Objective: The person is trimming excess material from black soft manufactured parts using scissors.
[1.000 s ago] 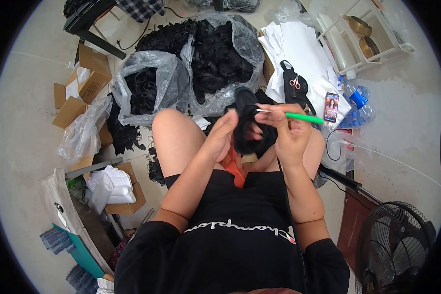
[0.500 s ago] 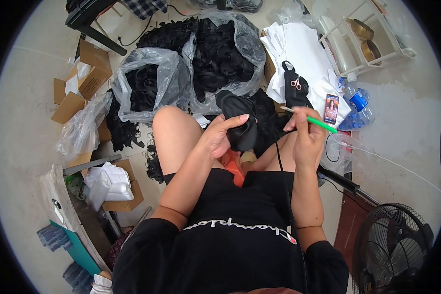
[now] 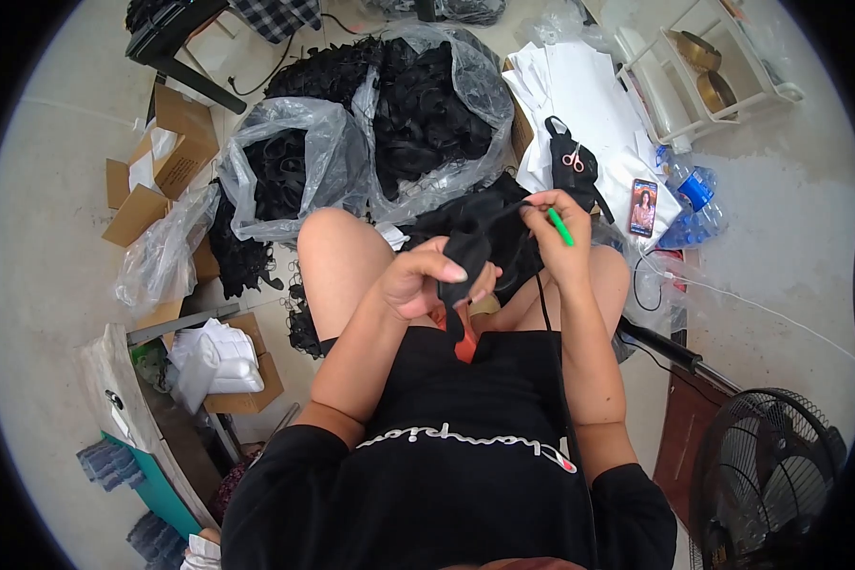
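Observation:
My left hand (image 3: 413, 285) is closed on a black fabric piece (image 3: 466, 251), thumb on top, and a narrow end hangs down below the fingers. Opposite it, my right hand (image 3: 572, 261) is closed round a slim tool with a bright green handle (image 3: 560, 227). The tool's tip is hidden, so its kind does not show. The right fingertips are also at a stretch of the black fabric, which runs between the two hands. More black fabric lies beneath them, between my knees.
Clear plastic bags (image 3: 299, 204) hold black fabric pieces ahead. White sheets (image 3: 579, 85) lie to their right, near pink-handled scissors (image 3: 573, 161), a phone (image 3: 642, 207) and plastic bottles (image 3: 695, 190). A fan (image 3: 765, 475) stands at lower right, cardboard boxes (image 3: 185, 142) at left.
My right hand has moved left and forward to the fabric, and the green tool has turned, its tip no longer showing. The black piece in my left hand has been turned and bunched.

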Demonstrator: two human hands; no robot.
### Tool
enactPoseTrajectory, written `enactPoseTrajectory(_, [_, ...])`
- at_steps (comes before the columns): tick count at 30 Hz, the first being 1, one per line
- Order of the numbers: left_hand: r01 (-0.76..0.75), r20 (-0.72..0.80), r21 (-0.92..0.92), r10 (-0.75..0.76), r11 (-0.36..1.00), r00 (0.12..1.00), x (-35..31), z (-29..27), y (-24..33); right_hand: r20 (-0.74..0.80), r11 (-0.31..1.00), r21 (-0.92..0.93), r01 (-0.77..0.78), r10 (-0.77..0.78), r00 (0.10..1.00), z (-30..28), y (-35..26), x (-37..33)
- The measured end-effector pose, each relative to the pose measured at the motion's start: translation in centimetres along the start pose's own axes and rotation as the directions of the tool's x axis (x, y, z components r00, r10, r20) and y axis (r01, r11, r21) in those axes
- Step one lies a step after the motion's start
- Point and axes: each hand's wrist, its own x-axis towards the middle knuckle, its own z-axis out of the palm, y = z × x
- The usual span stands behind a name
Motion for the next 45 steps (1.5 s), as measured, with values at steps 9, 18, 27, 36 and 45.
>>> enactPoseTrajectory(9, [0.012, -0.479, 0.093, 0.034, 0.996, 0.877, 0.3, 0.4, -1.3, 0.161, 0.998, -0.052, 0.043, -0.034, 0.986, 0.8, -3.1, -3.0])
enactPoseTrajectory(18, [0.025, -0.517, 0.392, 0.198, 0.920, 0.833, 0.4, -0.1, -1.5, 0.067, 0.903, -0.110, 0.416, -0.411, 0.909, 2.2, -4.5, -4.0])
enactPoseTrajectory(27, [-0.038, -0.462, 0.265, 0.162, 0.964, 0.872, -0.2, 1.5, -1.1, 0.058, 0.849, -0.134, 0.511, -0.508, 0.859, 1.8, -5.8, -4.8])
enactPoseTrajectory(36, [-0.057, -0.486, 0.072, 0.085, 0.996, 0.870, -0.3, 1.2, -1.0, 0.173, 0.787, -0.208, 0.581, -0.555, 0.814, 2.2, -5.9, -4.9])
enactPoseTrajectory(45, [0.069, -0.563, -0.153, -0.144, 0.986, 0.814, 0.2, -1.6, -2.3, -0.222, 0.932, -0.298, 0.209, -0.281, 0.934, -3.9, 5.5, 5.2])
